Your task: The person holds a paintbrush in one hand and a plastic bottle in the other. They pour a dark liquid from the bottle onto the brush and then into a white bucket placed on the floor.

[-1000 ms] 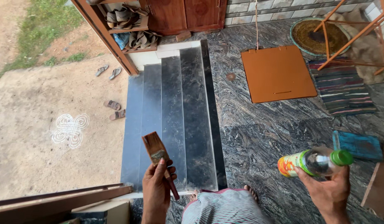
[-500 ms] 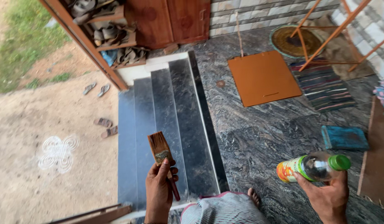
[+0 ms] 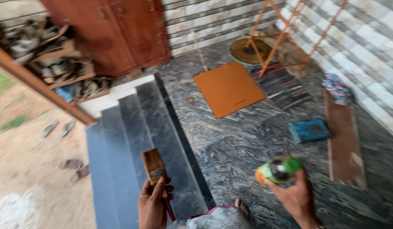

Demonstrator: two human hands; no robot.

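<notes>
My left hand (image 3: 153, 206) grips a brown paintbrush (image 3: 154, 166) by its handle, bristles pointing up, over the dark stone steps (image 3: 124, 144). Low on the right, my right hand (image 3: 295, 197) holds a plastic bottle (image 3: 276, 169) with a green cap and an orange label, lying roughly sideways above the marble floor (image 3: 234, 140). My bare foot (image 3: 242, 208) shows between the hands, next to patterned cloth at the bottom edge.
An orange square board (image 3: 228, 88) lies on the floor ahead. A blue box (image 3: 309, 130) and a brown plank (image 3: 343, 140) sit to the right. An orange metal stand (image 3: 285, 38), a striped rug (image 3: 285, 87), a shoe rack (image 3: 52, 63) and wooden doors (image 3: 116, 34) stand further off. Sandals (image 3: 56, 127) lie on the sand.
The view has swung right and up towards the wall and doors. Both hands keep their hold; the brush and bottle sit lower in view, and the picture is blurred.
</notes>
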